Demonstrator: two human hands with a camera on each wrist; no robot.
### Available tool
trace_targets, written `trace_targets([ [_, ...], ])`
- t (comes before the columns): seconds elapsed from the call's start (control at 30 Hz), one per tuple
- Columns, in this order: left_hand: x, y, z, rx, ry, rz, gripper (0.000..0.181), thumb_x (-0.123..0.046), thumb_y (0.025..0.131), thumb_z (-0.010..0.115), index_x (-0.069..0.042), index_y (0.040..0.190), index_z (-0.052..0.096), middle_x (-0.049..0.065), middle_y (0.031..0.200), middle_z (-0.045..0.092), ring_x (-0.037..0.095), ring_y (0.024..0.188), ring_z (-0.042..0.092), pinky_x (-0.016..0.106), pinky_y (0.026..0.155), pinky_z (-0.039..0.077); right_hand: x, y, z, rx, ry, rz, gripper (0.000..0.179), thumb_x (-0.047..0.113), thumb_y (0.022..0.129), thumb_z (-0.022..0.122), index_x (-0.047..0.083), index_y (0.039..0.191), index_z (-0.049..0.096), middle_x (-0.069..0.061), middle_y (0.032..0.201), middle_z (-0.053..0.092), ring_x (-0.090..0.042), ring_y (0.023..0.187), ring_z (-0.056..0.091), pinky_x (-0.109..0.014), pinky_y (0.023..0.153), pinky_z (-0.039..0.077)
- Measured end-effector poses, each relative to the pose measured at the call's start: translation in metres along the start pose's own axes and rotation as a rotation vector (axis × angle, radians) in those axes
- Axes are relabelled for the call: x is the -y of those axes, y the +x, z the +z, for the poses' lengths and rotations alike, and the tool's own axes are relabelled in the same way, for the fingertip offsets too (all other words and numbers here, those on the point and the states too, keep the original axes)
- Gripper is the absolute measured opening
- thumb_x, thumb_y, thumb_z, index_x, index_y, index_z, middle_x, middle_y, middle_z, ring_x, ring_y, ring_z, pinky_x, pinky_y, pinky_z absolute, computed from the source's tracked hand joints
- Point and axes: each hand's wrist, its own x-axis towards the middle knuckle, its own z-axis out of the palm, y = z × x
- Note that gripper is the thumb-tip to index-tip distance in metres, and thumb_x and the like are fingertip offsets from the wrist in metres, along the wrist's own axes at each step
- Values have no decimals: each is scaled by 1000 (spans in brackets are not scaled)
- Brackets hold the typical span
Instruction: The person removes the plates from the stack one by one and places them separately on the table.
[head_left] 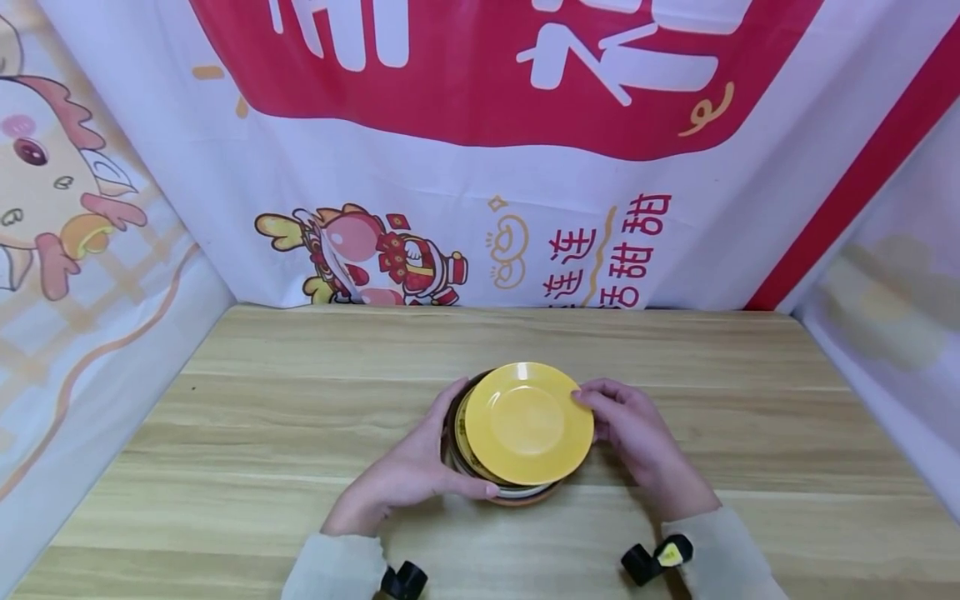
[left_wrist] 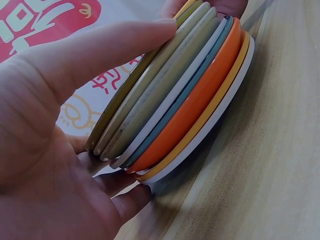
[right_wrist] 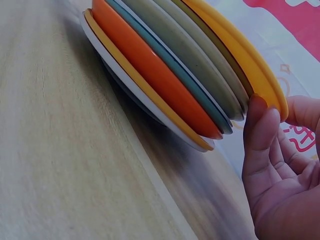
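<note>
A yellow plate [head_left: 528, 425] tops a stack of plates [head_left: 517, 498] in the middle of the table, shifted right so the stack's left rims show beneath it. My right hand [head_left: 636, 437] pinches its right rim; in the right wrist view the yellow plate [right_wrist: 250, 55] tilts up on that side, with a gap over the plates below. My left hand [head_left: 416, 471] grips the stack from the left, thumb at the near rim and fingers round the far side. Edges in the left wrist view include olive-green, white, teal, an orange plate [left_wrist: 212, 82] and a white bottom rim [left_wrist: 220, 125].
The stack stands on a light wood-grain table [head_left: 247, 417]. A white and red printed cloth [head_left: 480, 175] hangs along the back, with more printed cloth at the left side [head_left: 195, 292] and right side [head_left: 885, 333].
</note>
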Motion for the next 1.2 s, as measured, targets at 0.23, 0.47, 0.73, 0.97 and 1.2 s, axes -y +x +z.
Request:
trace_targets([
  [0.23,0,0,0,3,7,2,139,-14,68,103,-25,173,13,3,177,27,31,165,20,62,137,8,1,0,-1,2,14,-9,46,34,104,71,0,135,63,-2,112,72,-16,89,69,-26,79,63],
  [0.47,0,0,0,15,1,21,139,-13,68,103,-28,173,13,3,177,26,32,165,21,62,137,8,2,-1,-4,11,18,-14,48,36,104,72,0,135,62,-3,115,72,-16,93,70,-27,83,64],
  [0.73,1,1,0,16,-17,34,137,-10,66,103,-31,172,17,1,176,29,31,164,21,62,137,6,5,-1,-7,9,33,-13,51,35,104,72,0,139,59,-4,122,71,-14,99,71,-27,89,66],
  [0.97,1,0,1,6,-1,34,136,-12,66,104,-33,171,20,1,175,32,31,163,25,63,136,8,7,-2,-9,9,20,-8,54,39,104,72,2,141,59,-5,126,70,-15,101,71,-26,90,65],
  [1.2,1,0,0,-2,2,22,137,-12,65,104,-32,171,19,2,174,33,33,161,28,64,136,10,6,2,-14,-3,58,-35,51,34,105,71,-1,140,59,-1,119,71,-13,99,72,-26,90,66],
])
